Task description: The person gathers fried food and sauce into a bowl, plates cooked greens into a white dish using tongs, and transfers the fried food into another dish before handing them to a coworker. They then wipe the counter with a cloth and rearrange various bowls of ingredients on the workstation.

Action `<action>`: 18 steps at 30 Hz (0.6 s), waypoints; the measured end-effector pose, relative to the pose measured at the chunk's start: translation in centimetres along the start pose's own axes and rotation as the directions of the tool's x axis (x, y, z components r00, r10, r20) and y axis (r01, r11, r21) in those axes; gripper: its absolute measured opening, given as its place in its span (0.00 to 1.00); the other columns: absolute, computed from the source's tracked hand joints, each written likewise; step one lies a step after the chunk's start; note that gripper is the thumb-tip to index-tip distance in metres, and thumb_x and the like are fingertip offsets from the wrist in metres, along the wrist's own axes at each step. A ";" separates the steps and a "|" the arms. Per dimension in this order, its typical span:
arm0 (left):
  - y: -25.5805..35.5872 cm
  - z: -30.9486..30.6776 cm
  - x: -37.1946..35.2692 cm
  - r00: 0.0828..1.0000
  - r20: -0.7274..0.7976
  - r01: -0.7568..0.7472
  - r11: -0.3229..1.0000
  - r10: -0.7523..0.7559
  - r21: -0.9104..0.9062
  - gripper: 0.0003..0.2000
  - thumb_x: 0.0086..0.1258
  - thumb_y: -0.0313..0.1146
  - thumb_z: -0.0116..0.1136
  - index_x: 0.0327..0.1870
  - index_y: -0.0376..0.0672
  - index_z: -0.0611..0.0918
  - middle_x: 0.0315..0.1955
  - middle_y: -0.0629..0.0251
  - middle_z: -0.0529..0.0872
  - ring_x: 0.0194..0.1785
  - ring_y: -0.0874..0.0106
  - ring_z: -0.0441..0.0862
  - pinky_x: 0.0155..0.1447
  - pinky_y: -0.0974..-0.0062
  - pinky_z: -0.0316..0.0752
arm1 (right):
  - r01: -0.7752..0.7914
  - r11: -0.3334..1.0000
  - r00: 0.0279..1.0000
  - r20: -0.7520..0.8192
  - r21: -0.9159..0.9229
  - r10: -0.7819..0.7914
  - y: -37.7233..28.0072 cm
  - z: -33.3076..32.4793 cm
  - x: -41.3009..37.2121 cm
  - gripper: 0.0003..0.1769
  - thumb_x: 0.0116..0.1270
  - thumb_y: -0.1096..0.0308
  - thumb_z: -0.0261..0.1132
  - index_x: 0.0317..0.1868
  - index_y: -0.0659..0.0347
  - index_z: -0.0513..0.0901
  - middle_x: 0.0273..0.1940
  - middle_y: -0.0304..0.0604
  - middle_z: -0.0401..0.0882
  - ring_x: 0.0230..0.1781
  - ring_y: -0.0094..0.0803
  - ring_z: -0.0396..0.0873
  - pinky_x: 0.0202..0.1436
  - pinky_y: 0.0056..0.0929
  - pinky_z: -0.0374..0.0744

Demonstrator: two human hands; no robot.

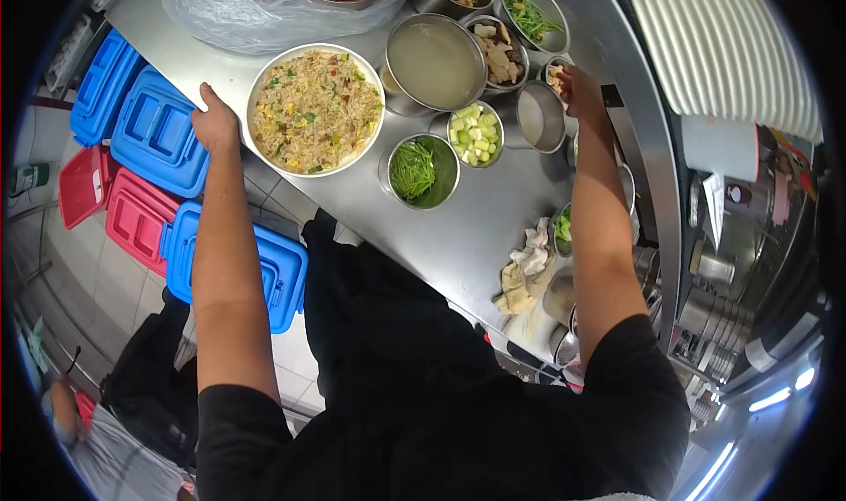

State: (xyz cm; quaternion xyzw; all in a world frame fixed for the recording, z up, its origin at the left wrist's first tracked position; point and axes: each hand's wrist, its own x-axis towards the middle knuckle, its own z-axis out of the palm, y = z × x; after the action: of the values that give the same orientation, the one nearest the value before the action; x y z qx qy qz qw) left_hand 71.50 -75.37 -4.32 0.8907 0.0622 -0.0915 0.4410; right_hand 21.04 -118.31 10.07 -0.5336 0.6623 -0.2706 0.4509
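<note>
My left hand (pixel 216 120) is at the steel table's edge, beside a round white plate (pixel 379 122) heaped with fried rice (pixel 315 113). Its thumb lies on the tabletop and the fingers bend over the edge, partly out of sight. My right hand (pixel 582 94) reaches to a small metal cup (pixel 548 64) of pale tan pieces (pixel 555 78). The fingers of that hand are drawn together at the cup; what they pinch, if anything, is hidden. Just below the cup stands a metal pot (pixel 541 118) with whitish contents.
Metal containers hold cloudy liquid (pixel 435 62), chopped green pieces (pixel 475 134), green strips (pixel 412 170) and brownish slices (pixel 496 51). Crumpled cloths (pixel 527 267) lie at the right. White plates (pixel 723 56) are stacked upper right. Blue lidded boxes (pixel 163 131) stand left; another person (pixel 123 448) is lower left.
</note>
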 end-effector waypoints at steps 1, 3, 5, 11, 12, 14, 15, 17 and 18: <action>0.1 -0.1 -0.1 1.000 -0.006 -0.007 1.000 0.007 0.014 0.48 0.75 0.69 0.47 0.61 0.14 0.76 0.57 0.24 0.81 0.65 0.37 0.79 0.70 0.54 0.72 | -0.028 1.000 1.000 0.003 0.003 0.028 -0.3 0.6 2.0 0.15 0.75 0.57 0.62 0.47 0.62 0.79 0.37 0.44 0.86 0.19 0.19 0.72 0.17 0.18 0.68; 0.3 -0.2 -0.2 1.000 -0.014 -0.022 0.999 0.022 0.046 0.48 0.75 0.69 0.47 0.60 0.14 0.76 0.57 0.24 0.81 0.64 0.37 0.79 0.69 0.53 0.72 | -0.089 0.996 0.996 0.009 0.010 0.089 -1.1 2.0 4.4 0.15 0.75 0.58 0.62 0.49 0.62 0.78 0.38 0.49 0.88 0.18 0.21 0.74 0.15 0.18 0.68; 0.2 -0.1 0.0 0.999 -0.020 -0.025 0.999 0.026 0.040 0.48 0.75 0.69 0.47 0.59 0.14 0.77 0.56 0.24 0.81 0.64 0.37 0.79 0.69 0.53 0.73 | -0.163 0.986 0.987 -0.008 -0.025 0.163 -2.1 3.4 5.5 0.16 0.75 0.59 0.62 0.53 0.63 0.76 0.39 0.53 0.89 0.16 0.22 0.75 0.13 0.18 0.66; 0.2 0.1 -0.2 0.999 -0.044 -0.030 0.999 0.031 0.035 0.46 0.75 0.68 0.48 0.54 0.15 0.80 0.51 0.24 0.83 0.59 0.37 0.81 0.66 0.52 0.74 | -0.305 0.950 0.951 0.029 -0.071 0.308 -2.8 5.5 8.5 0.18 0.76 0.66 0.59 0.60 0.65 0.71 0.41 0.54 0.88 0.23 0.29 0.86 0.14 0.20 0.75; 0.1 0.1 -0.1 0.998 -0.044 -0.033 0.999 0.035 0.033 0.46 0.75 0.68 0.48 0.54 0.15 0.80 0.51 0.24 0.83 0.59 0.37 0.81 0.66 0.52 0.74 | -0.303 0.953 0.951 0.048 -0.031 0.304 -2.6 5.6 8.5 0.17 0.76 0.67 0.57 0.61 0.66 0.71 0.44 0.55 0.87 0.25 0.32 0.87 0.17 0.22 0.80; 0.2 0.0 -0.1 0.998 -0.047 -0.031 0.999 0.032 0.033 0.46 0.75 0.68 0.49 0.53 0.15 0.80 0.51 0.24 0.83 0.59 0.37 0.82 0.65 0.52 0.74 | -0.229 0.968 0.972 0.071 0.106 0.222 -2.7 6.4 8.7 0.18 0.77 0.71 0.55 0.63 0.67 0.70 0.50 0.57 0.84 0.32 0.39 0.88 0.24 0.27 0.88; 0.3 0.0 -0.3 0.998 -0.049 -0.025 0.999 0.027 0.036 0.46 0.75 0.68 0.49 0.53 0.15 0.80 0.51 0.24 0.83 0.59 0.37 0.82 0.65 0.52 0.74 | -0.156 0.966 0.987 0.067 0.204 0.145 -2.7 6.8 8.8 0.18 0.77 0.73 0.53 0.63 0.69 0.70 0.54 0.58 0.82 0.36 0.43 0.88 0.29 0.30 0.91; 0.7 -0.3 -0.7 0.999 -0.046 -0.023 0.999 0.025 0.042 0.46 0.75 0.68 0.48 0.53 0.16 0.80 0.51 0.24 0.83 0.59 0.36 0.81 0.65 0.51 0.74 | -0.028 0.973 0.998 0.055 0.228 0.016 -3.1 6.9 9.5 0.19 0.77 0.77 0.48 0.66 0.72 0.68 0.62 0.62 0.74 0.50 0.55 0.86 0.44 0.43 0.95; 0.6 -0.4 -0.5 0.999 -0.048 -0.023 0.998 0.026 0.058 0.46 0.75 0.68 0.49 0.53 0.16 0.80 0.50 0.24 0.83 0.59 0.36 0.81 0.65 0.51 0.74 | -0.011 0.955 0.995 0.102 0.296 -0.020 -2.9 6.4 9.9 0.19 0.77 0.76 0.48 0.66 0.72 0.68 0.62 0.62 0.74 0.51 0.55 0.85 0.46 0.45 0.95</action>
State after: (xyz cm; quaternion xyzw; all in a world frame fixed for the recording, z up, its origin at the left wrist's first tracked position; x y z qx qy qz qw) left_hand 71.12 -75.45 -3.53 0.9056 0.0592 -0.0661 0.4148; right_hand 27.79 -127.78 6.62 -0.4748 0.5888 -0.3398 0.5590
